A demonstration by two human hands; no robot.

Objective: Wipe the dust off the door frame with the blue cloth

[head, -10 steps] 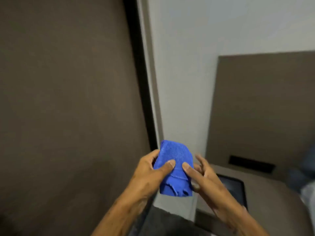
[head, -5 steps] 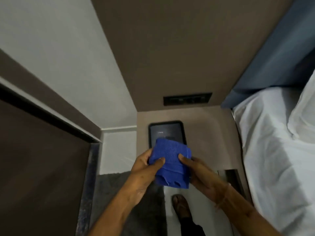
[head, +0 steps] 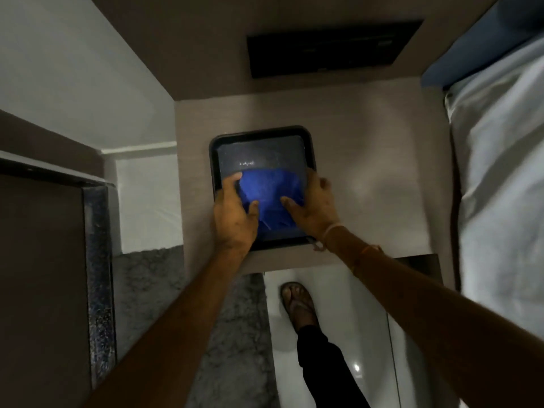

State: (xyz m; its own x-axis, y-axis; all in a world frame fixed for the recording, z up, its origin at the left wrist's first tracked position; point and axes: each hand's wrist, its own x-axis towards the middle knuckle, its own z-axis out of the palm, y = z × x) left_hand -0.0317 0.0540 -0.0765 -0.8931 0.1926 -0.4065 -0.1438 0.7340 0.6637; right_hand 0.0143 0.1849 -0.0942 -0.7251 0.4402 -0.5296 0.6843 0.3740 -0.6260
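The blue cloth lies folded inside a dark tray on a grey bedside table. Both hands rest on the cloth. My left hand covers its left side, thumb on top and fingers around the edge. My right hand holds its right side, thumb pressing down on the fabric. The dark door and its frame stand at the left, well away from the hands.
A bed with a white sheet runs down the right edge. A black socket panel is set in the wall above the table. A grey mat and my sandalled foot are on the shiny floor below.
The view has swung from the door frame down to the bedside table. Both hands have carried the cloth down and it now lies in the tray.
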